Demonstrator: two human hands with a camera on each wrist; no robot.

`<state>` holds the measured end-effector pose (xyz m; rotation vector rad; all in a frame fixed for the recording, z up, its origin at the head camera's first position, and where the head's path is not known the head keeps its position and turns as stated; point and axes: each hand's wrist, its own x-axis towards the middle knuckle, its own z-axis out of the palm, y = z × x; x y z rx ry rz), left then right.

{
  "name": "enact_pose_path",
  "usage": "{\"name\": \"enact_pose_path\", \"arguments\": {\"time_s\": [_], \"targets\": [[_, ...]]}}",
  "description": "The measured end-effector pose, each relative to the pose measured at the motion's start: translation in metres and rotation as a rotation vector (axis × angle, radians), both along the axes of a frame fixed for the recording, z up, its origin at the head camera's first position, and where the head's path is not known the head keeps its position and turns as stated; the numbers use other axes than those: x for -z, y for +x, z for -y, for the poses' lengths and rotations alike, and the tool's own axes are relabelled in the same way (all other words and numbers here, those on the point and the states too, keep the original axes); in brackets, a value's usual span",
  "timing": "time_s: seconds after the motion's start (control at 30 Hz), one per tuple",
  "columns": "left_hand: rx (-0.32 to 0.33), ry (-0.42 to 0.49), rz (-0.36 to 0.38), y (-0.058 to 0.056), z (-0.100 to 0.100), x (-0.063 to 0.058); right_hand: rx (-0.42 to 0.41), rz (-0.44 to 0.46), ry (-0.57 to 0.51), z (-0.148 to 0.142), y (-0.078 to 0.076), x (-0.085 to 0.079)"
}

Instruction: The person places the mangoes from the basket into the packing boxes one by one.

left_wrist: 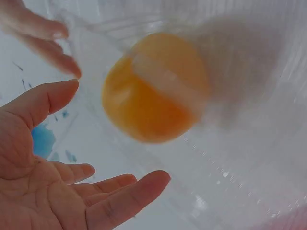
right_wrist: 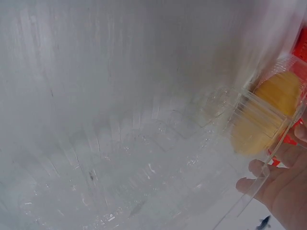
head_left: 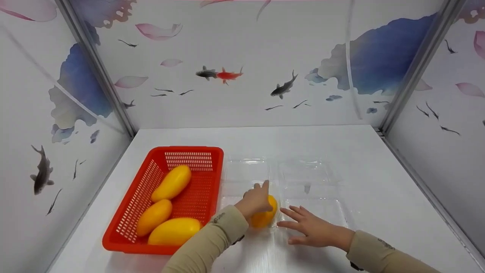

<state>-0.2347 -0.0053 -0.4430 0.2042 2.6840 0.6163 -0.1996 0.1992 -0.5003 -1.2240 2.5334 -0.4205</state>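
A glossy white table [head_left: 394,182] fills a booth, its white walls [head_left: 242,108] painted with fish [head_left: 283,88] and blue washes [head_left: 386,53], metal framing [head_left: 93,62] at the corners. On the table, a yellow mango [head_left: 264,220] lies in a clear container [head_left: 248,167] beside a red basket [head_left: 219,163]. The left hand [head_left: 257,200] has its grip released near the mango; the right hand [head_left: 314,229], also released, spreads beside the container.

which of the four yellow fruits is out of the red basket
The yellow fruit by the person's left hand, in the left-hand clear container; the other three all lie in the red basket.
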Motion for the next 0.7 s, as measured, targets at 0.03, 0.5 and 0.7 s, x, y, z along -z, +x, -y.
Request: {"name": "enact_pose_path", "arguments": {"time_s": [0.03,0.5,0.7], "targets": [[0.011,-0.004,-0.020,-0.002,0.003,-0.008,0.001,0.002,-0.001,0.000,0.000,0.000],[-0.054,-0.205,-0.112,-0.032,0.114,-0.075,0.004,-0.020,0.010,-0.002,0.000,-0.007],[-0.001,-0.340,0.131,-0.023,0.161,-0.058,0.033,0.021,0.031,-0.002,-0.001,-0.006]]}}
